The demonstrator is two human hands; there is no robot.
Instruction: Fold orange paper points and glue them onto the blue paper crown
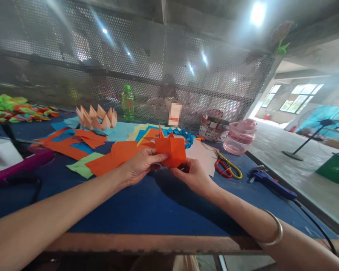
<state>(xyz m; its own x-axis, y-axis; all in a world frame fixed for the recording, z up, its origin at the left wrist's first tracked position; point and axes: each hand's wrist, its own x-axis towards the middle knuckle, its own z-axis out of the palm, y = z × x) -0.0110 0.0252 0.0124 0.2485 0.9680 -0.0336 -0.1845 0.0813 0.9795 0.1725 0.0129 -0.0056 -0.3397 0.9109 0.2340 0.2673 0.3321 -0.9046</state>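
Between my two hands is a folded piece of orange paper point(173, 150), raised above the blue tabletop with creases and pointed flaps at its top. My left hand point(142, 165) pinches its left side, thumb across the front. At its lower right edge, my right hand point(192, 173) grips it with thumb and fingers. Flat orange sheets point(115, 156) and a pale green sheet point(86, 165) lie to the left of my hands. Just behind the held paper sits a blue folded-paper ring point(188, 137), partly hidden.
Red-and-yellow-handled scissors point(228, 165) and a blue glue gun point(271, 182) with a cord lie at right. A pink-tinted plastic jar point(239, 137), a patterned basket point(213, 130), a green bottle point(127, 103) and a peach folded-paper ring point(97, 118) stand behind. A purple object point(25, 163) is at left.
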